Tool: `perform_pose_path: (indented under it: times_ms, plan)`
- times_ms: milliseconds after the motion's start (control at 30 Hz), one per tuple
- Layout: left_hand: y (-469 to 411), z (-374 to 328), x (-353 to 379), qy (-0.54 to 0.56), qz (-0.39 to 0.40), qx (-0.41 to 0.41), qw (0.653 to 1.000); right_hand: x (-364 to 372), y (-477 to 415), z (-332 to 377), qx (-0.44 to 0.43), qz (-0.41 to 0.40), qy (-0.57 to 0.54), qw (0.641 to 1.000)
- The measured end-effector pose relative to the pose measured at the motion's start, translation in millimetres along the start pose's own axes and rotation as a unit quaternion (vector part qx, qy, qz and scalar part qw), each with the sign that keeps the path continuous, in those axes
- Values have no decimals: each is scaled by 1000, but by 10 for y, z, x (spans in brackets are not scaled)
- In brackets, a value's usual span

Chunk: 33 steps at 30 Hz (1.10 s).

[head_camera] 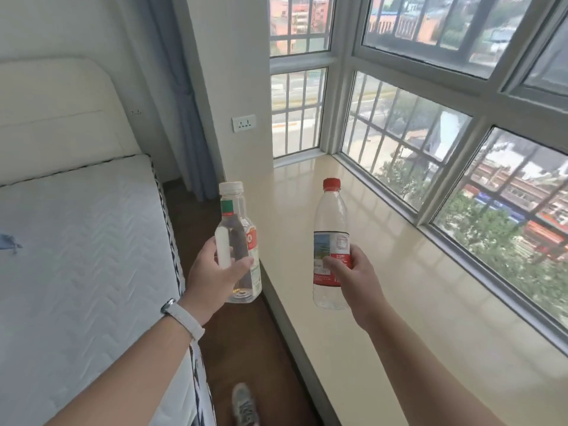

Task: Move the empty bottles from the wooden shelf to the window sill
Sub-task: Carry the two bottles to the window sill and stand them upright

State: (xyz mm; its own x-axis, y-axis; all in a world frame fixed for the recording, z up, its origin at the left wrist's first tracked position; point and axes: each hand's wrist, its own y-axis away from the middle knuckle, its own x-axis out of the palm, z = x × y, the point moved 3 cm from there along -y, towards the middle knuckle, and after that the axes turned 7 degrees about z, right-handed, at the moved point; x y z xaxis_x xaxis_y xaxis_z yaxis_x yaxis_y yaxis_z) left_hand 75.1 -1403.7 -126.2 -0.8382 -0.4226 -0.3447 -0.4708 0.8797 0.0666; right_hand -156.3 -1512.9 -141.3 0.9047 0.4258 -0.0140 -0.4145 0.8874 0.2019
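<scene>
The left hand point(215, 269) is curled around the lower body of a clear bottle with a white cap point(238, 229). This bottle is upright, has a green and red band under its neck, a pale label down one side and a white moulded grip where the fingers wrap. It is held in the air just beside the front edge of the window sill point(399, 302), over the dark wooden floor point(246, 348).

The right hand point(353, 272) is clamped on a slimmer clear bottle with a red cap point(330, 216), thumb across its red and white label. It leans slightly and is held above the glossy cream sill, not touching it. Both bottles look see-through and empty.

A white wristband point(184, 315) sits on the left wrist. A quilted white mattress point(76, 241) lies to the left.
</scene>
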Motion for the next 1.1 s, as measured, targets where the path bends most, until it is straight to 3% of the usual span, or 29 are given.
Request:
perform_pose_path:
  times_ms: [533, 1100]
  plan:
    - [-2183, 539, -1434, 19, -9, -31, 999, 1639, -2249, 522, 3, 34, 38, 999]
    - [-4167, 691, -1299, -1, 67, -65, 996, 1668, -4263, 449, 18, 5, 0, 1000]
